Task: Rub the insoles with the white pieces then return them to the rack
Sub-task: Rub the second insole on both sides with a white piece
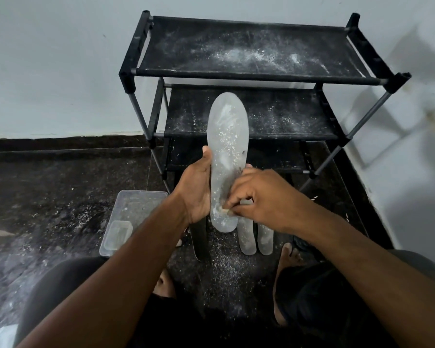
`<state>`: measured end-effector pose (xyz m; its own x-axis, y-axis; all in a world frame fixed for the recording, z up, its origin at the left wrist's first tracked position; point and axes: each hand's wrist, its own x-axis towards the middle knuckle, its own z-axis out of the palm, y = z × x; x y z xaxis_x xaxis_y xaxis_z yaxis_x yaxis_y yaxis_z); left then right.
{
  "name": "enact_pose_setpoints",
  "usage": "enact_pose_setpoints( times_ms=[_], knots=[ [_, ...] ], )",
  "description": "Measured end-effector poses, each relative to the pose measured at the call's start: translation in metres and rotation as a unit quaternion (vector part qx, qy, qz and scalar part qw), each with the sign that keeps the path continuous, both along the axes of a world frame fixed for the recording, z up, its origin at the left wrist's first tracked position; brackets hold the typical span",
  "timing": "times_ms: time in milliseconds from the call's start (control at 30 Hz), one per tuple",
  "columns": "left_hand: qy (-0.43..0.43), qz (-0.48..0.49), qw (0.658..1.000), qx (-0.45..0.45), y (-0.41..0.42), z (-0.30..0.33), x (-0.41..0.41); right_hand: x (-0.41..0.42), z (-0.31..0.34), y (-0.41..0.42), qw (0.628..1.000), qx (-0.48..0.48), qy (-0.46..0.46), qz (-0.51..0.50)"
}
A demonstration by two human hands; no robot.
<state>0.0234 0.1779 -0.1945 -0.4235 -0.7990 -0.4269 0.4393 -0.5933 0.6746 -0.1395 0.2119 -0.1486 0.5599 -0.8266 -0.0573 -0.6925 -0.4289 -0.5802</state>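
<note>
— Between our two sets of fingers, the insole (227, 156) stands nearly on end, heel low by our wrists and toe pointing up and away toward the rack (249, 71).

— Which hand carries it?

— Our left hand (195, 189). Its fingers are curled round the left edge about halfway up, thumb (206, 153) showing on the near face, so the long axis runs straight away from that grip.

— And the right?

— Our right hand (260, 197) sits against the heel end, fingers bunched and pinching a small white piece (227, 210) onto the surface. Only a pale sliver of it shows past the fingertips.

— So the rubbing goes which way?

— We judge it has to travel up the long axis, away from the right fingers toward the toe, where the grey face shows only patchy white smears.

— What lies beyond?

— Below the right fingers, two more insoles (255, 238) lie side by side on the floor (48, 197); left of the left wrist stands a clear tub (126, 217). The rack's shelves hold only white dust, so nothing looks returned yet.
</note>
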Motion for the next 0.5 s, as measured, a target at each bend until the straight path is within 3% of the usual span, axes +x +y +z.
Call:
enact_pose_setpoints(
  times_ms=[67,167,333,400,500],
  knots=[
    [0.007,-0.011,1.0,0.002,0.001,-0.002,-0.001,-0.002,0.004,-0.002,0.998,-0.034,-0.033,-0.043],
    [0.002,-0.019,1.0,-0.002,0.002,-0.002,-0.005,0.005,0.003,-0.008,0.992,-0.117,0.022,-0.044],
    [-0.014,-0.01,1.0,0.018,0.001,-0.004,0.0,0.006,0.003,-0.002,1.0,-0.01,0.002,0.022],
    [-0.004,-0.019,1.0,0.022,0.0,-0.004,0.001,0.003,0.005,-0.005,0.999,-0.038,-0.022,-0.012],
    [0.002,-0.032,0.999,0.02,0.001,0.0,-0.002,0.014,0.005,-0.01,0.994,-0.111,0.013,-0.014]
  ],
)
